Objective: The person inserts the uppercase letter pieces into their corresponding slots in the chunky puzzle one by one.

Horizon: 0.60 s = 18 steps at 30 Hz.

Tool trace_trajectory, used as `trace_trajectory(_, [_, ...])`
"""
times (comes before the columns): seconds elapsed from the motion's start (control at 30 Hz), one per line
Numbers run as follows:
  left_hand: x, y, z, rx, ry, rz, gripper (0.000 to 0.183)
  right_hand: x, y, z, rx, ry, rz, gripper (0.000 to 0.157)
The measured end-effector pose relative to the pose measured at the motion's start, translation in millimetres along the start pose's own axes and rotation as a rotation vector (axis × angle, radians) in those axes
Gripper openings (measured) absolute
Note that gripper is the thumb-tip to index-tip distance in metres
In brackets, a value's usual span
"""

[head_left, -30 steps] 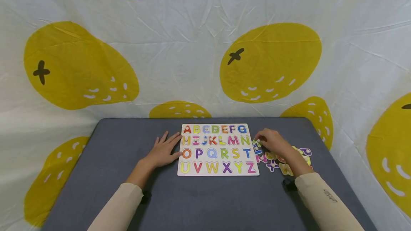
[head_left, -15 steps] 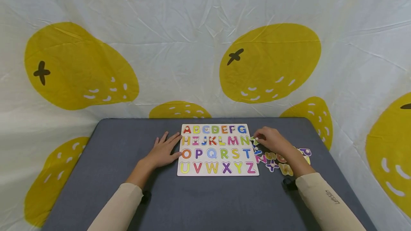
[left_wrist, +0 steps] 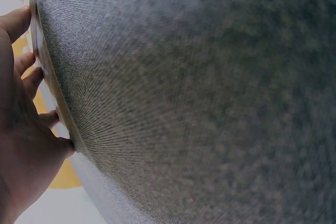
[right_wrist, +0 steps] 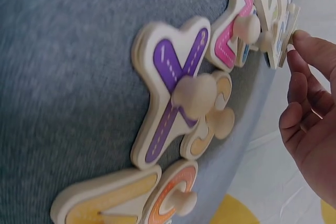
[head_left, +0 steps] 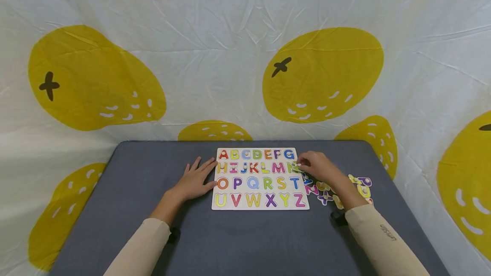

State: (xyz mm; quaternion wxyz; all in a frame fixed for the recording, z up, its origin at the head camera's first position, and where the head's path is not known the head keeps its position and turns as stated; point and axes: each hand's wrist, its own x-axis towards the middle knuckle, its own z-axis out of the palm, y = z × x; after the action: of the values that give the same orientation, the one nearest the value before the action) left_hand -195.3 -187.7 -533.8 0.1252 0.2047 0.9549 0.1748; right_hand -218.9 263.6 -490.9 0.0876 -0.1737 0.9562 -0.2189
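A white alphabet puzzle board (head_left: 261, 208) lies on the grey table, with knobbed letters in its upper rows and flat printed letters in its lower rows. My left hand (head_left: 193, 182) rests at the board's left edge with fingers spread; in the left wrist view its fingertips (left_wrist: 65, 145) touch down along the tabletop. My right hand (head_left: 318, 167) pinches a green letter piece (head_left: 296, 167) between thumb and fingers, over the printed N at the board's right edge. In the right wrist view the held piece shows edge-on at the fingertips.
Loose knobbed letters lie right of the board under my right forearm, among them a purple X (right_wrist: 163, 66), a pink Z (right_wrist: 236, 24) and a yellow letter (right_wrist: 110, 198). More pieces, including a yellow U (head_left: 363, 191), lie farther right. A lemon-print curtain (head_left: 215, 76) hangs behind the table (head_left: 245, 242).
My right hand has moved left with the green letter piece, from the loose pieces beside the board to over its right edge. The left hand has stayed still.
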Motion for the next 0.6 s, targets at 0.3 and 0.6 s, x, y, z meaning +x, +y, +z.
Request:
trace_trajectory(0.3, [-0.1, -1.1, 0.6, -0.014, -0.002, -0.003, 0.077, 7.9, -4.3, 9.2, -0.002, -0.002, 0.042, 0.009])
trace_trajectory(0.6, [0.9, -1.3, 1.7, -0.005, -0.001, -0.008, 0.076, 12.1, -7.0, 12.5, 0.004, -0.005, 0.079, 0.013])
